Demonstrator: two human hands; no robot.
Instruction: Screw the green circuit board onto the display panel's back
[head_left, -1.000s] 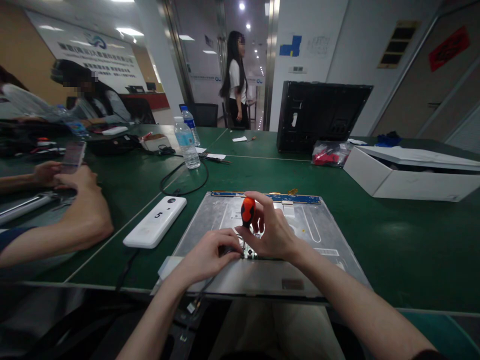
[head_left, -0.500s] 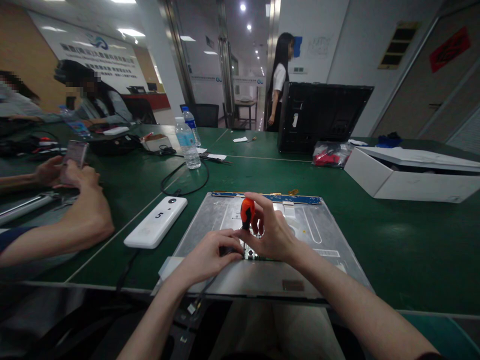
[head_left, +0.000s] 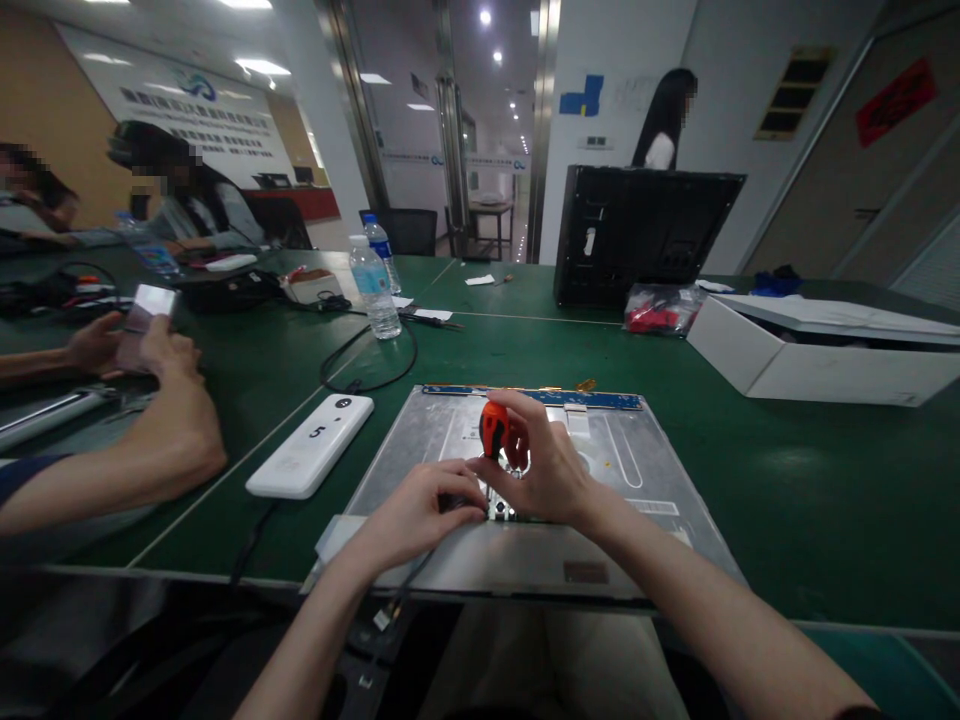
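Note:
A silver display panel (head_left: 637, 560) lies face-down before me, with a blue circuit strip (head_left: 615, 400) along its far edge. My right hand (head_left: 551, 465) grips a stubby orange-and-black screwdriver (head_left: 493, 430), held upright over small metal parts (head_left: 504, 510) at the panel's middle. The screwdriver's tip is hard to make out. Just left of it, my left hand (head_left: 427, 500) rests low over the panel, its fingers curled around something dark that they mostly hide. A thin cable (head_left: 405, 585) runs from beneath that hand over the near edge, ending in a white connector (head_left: 383, 617).
Left of the panel lies a white power bank (head_left: 311, 447) with a black cable. Water bottles (head_left: 375, 295) stand beyond it. A co-worker's hands (head_left: 161, 345) hold a phone at far left. A black monitor (head_left: 649, 235) and white box (head_left: 832, 350) occupy the back right.
The standing person in the background has walked right, behind the monitor. The co-worker's phone has shifted slightly. My hands and the screwdriver stay nearly in place.

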